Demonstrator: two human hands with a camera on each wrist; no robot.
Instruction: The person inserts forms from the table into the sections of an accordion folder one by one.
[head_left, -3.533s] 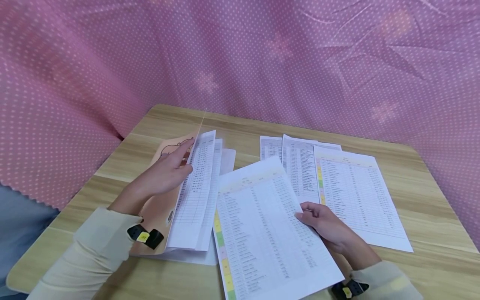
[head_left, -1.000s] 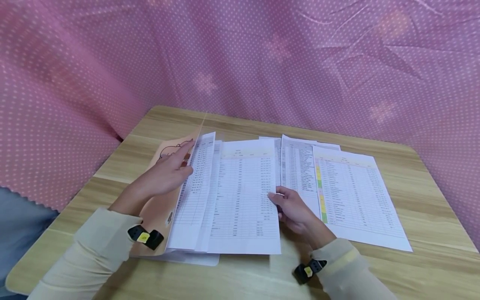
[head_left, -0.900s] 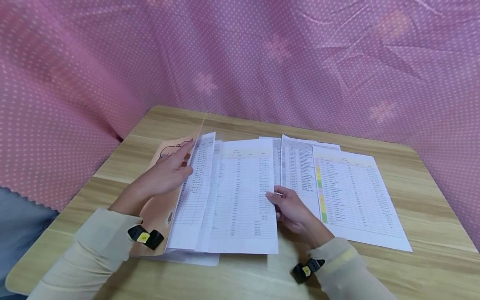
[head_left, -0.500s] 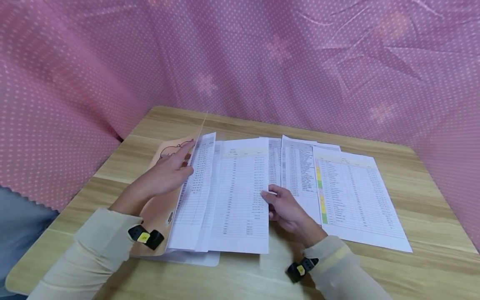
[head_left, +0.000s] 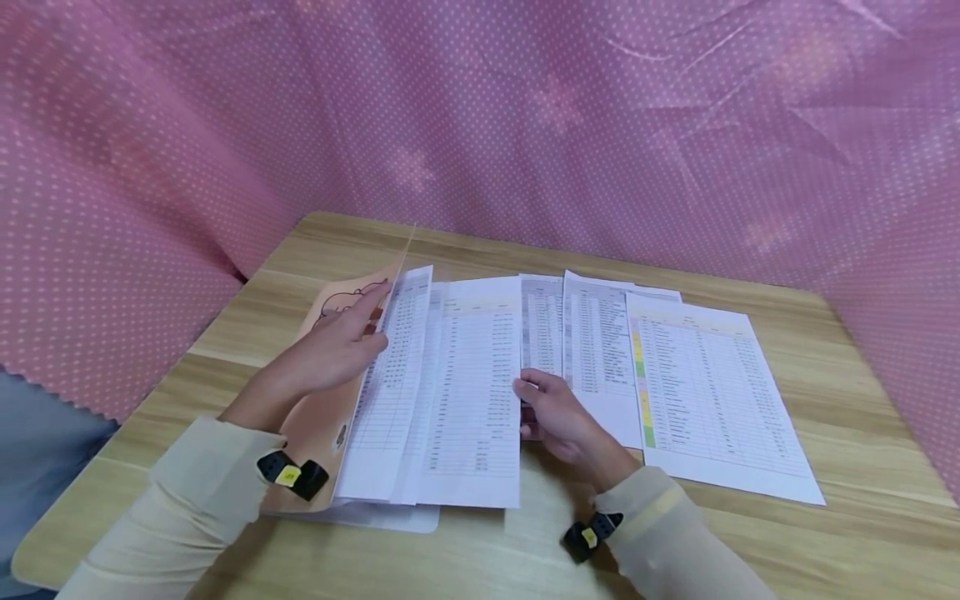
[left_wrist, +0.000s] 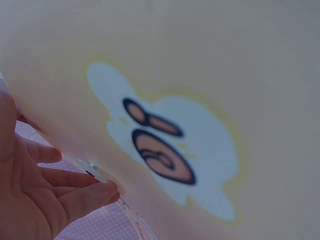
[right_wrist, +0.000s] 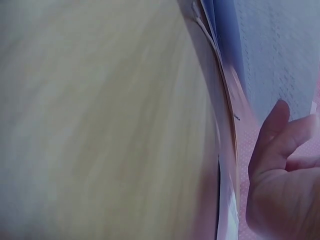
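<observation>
Only the left wrist view shows the cartoon printed on the orange folder flap (left_wrist: 165, 145), which the left hand (head_left: 330, 350) props up with straight fingers; in the head view, frame centre, the right hand (head_left: 551, 408) pinches a white printed sheet (head_left: 472, 392) on the table (head_left: 862, 467)

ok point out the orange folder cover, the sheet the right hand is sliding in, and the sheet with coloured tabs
orange folder cover (head_left: 315, 421), head view, lower flap
sliding sheet (head_left: 472, 392), head view, middle
coloured-tab sheet (head_left: 712, 392), head view, middle

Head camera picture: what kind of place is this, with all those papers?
Probably a makeshift desk for sorting paperwork: a wooden table, printed sheets spread on it, a peach folder, and pink dotted cloth hung behind.
</observation>
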